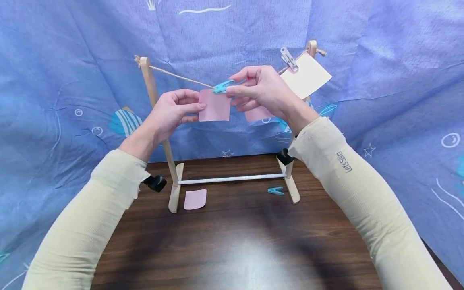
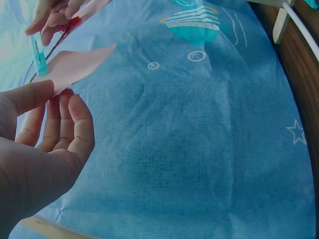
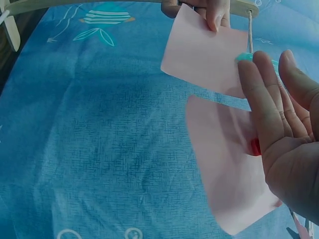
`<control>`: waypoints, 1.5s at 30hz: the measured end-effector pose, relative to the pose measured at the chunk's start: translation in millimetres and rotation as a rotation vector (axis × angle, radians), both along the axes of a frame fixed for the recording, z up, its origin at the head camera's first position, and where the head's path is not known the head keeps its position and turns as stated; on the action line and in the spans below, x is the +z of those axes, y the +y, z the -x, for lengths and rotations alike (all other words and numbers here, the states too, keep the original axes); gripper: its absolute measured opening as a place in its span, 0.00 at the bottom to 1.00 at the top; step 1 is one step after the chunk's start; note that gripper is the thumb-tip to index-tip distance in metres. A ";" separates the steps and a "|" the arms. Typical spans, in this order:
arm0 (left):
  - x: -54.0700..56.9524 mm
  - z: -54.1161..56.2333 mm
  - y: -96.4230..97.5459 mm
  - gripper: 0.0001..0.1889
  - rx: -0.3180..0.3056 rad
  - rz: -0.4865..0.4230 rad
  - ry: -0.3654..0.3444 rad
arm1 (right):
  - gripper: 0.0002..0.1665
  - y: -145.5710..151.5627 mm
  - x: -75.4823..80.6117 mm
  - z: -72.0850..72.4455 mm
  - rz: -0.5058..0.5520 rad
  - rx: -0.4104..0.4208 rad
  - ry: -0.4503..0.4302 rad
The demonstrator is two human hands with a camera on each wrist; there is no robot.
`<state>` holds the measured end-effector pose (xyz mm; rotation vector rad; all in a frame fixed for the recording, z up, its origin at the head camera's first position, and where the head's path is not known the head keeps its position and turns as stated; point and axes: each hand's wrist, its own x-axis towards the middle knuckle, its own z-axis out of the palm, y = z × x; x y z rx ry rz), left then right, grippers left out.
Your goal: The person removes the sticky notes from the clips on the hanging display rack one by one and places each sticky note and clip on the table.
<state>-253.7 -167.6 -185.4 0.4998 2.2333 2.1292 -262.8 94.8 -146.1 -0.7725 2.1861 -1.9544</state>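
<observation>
My left hand (image 1: 174,108) pinches the left edge of a square pink paper (image 1: 214,106) between thumb and fingers. A turquoise clothespin (image 1: 222,87) sits at the paper's top edge, on the twine (image 1: 181,77). The thumb and forefinger of my right hand (image 1: 262,90) pinch the handle end of that clothespin. Behind the right hand hangs a second pink paper (image 3: 229,174), with a red clip (image 3: 255,147) on it, partly hidden by the fingers. Farther right, a pale clothespin (image 1: 289,59) holds a cream paper (image 1: 308,76) on the twine.
The twine runs between two posts of a wooden stand (image 1: 174,197), joined low down by a white rod (image 1: 232,179). On the dark table (image 1: 224,233) lie a loose pink paper (image 1: 195,199) at left and another turquoise clothespin (image 1: 276,191) at right. A blue patterned cloth (image 1: 217,141) hangs behind.
</observation>
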 end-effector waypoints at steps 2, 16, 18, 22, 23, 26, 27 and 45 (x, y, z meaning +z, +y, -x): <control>-1.2 0.3 0.0 0.12 0.004 -0.003 0.006 | 0.18 -0.5 -2.3 0.8 0.013 0.006 0.005; -3.9 1.3 -2.0 0.12 0.021 -0.035 -0.008 | 0.12 -4.1 -9.5 1.7 0.187 0.022 0.079; -4.6 1.1 -2.9 0.10 0.020 -0.041 -0.008 | 0.11 -4.4 -9.4 1.3 0.206 0.025 0.084; -5.9 0.7 -3.9 0.07 0.018 -0.046 -0.009 | 0.11 -3.6 -9.6 1.2 0.223 0.035 0.091; -6.1 0.3 -4.1 0.07 0.017 -0.048 -0.010 | 0.11 -2.9 -9.7 1.0 0.222 0.035 0.088; -6.7 -1.5 -4.7 0.06 0.013 -0.054 -0.017 | 0.11 0.5 -10.9 0.4 0.229 0.037 0.078; -7.0 -2.2 -5.2 0.07 0.013 -0.053 -0.017 | 0.12 2.2 -11.5 -0.2 0.229 0.037 0.076; -26.1 -14.4 -27.6 0.07 0.005 -0.058 -0.050 | 0.24 53.0 -37.3 -17.7 0.017 0.035 0.095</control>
